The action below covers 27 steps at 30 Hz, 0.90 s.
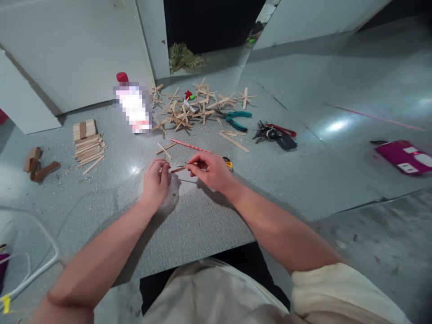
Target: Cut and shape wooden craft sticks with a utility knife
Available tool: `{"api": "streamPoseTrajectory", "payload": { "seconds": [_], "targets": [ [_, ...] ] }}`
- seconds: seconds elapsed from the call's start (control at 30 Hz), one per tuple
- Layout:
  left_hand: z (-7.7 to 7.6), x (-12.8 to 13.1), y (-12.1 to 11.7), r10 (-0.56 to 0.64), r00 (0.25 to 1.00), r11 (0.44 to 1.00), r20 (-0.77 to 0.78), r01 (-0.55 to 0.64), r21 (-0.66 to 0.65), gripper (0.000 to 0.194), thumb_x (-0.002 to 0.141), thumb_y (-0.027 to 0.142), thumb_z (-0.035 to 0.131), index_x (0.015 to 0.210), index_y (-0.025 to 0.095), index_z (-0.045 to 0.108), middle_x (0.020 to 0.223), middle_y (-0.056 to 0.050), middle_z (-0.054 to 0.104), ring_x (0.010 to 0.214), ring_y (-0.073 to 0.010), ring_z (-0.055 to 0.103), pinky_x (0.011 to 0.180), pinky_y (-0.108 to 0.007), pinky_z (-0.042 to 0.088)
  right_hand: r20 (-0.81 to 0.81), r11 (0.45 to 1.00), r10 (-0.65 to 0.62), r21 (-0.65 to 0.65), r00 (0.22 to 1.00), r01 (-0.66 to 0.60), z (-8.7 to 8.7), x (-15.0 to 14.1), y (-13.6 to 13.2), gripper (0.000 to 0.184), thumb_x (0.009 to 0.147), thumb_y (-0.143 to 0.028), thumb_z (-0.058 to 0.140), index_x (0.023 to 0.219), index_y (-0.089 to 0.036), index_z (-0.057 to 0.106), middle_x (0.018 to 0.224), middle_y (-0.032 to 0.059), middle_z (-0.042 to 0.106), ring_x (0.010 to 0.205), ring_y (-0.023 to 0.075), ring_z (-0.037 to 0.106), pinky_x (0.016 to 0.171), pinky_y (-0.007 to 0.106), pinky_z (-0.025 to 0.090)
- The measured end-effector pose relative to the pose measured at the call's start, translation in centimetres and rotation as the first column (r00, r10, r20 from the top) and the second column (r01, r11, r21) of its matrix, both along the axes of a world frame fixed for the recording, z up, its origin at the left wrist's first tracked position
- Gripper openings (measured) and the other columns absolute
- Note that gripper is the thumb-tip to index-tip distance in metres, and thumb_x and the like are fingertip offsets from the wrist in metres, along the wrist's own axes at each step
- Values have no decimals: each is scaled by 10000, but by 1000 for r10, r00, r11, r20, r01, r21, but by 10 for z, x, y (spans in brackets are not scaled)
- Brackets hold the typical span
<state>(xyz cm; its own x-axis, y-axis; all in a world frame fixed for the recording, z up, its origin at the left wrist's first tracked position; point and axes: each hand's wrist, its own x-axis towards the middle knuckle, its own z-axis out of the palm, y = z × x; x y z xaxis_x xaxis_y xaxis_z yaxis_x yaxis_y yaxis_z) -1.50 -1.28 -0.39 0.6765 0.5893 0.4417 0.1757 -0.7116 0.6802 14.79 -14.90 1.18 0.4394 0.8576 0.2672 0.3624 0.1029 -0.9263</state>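
Low over the table's near part, my right hand (212, 172) pinches a thin wooden stick (178, 169) between thumb and fingers. My left hand (156, 181) is closed, fingertips together at the stick's left end; what it grips, if anything, is too small to make out. Under the hands lies a pale sheet (184, 183). A red patterned pencil (191, 145) lies just beyond them, beside crossed wooden sticks (165, 149). Partly behind my right hand shows a yellow-and-black tool (228, 163).
Joined sticks (178, 114) form a pile at the back, near teal-handled pliers (238, 120). Keys (275, 135) lie to the right, a magenta pouch (405, 156) farther right. Stacked craft sticks (88, 150) and brown strips (38, 167) lie left. A blurred red-capped bottle (135, 108) stands behind.
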Motion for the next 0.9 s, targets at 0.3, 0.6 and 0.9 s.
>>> {"api": "streamPoseTrajectory", "payload": {
  "seconds": [0.3,0.6,0.9],
  "targets": [
    [-1,-5,-7,-150,987,988,-56,151,15,230,937,198,589,1153,244,653,1108,-85,753,1012,-234,707,909,-409,558,140,997,-78,20,987,76,2,-1,-3,146,919,-363,663,907,-217,669,794,17,719,688,152,687,693,299,557],
    [7,0,-9,-106,975,994,-194,111,12,150,934,304,708,1063,248,758,1019,-71,806,903,-218,754,785,-332,566,236,999,-40,6,971,39,-4,-5,-1,142,953,-336,628,944,-211,695,819,30,747,710,164,713,695,297,549],
    [86,-45,107,496,695,867,-521,-360,345,267,1050,331,532,985,153,720,951,-149,731,954,-300,686,854,-443,502,336,973,215,-156,917,-171,0,-5,-4,64,899,-210,661,871,-194,715,772,15,732,675,145,648,684,270,484]
  ]
}}
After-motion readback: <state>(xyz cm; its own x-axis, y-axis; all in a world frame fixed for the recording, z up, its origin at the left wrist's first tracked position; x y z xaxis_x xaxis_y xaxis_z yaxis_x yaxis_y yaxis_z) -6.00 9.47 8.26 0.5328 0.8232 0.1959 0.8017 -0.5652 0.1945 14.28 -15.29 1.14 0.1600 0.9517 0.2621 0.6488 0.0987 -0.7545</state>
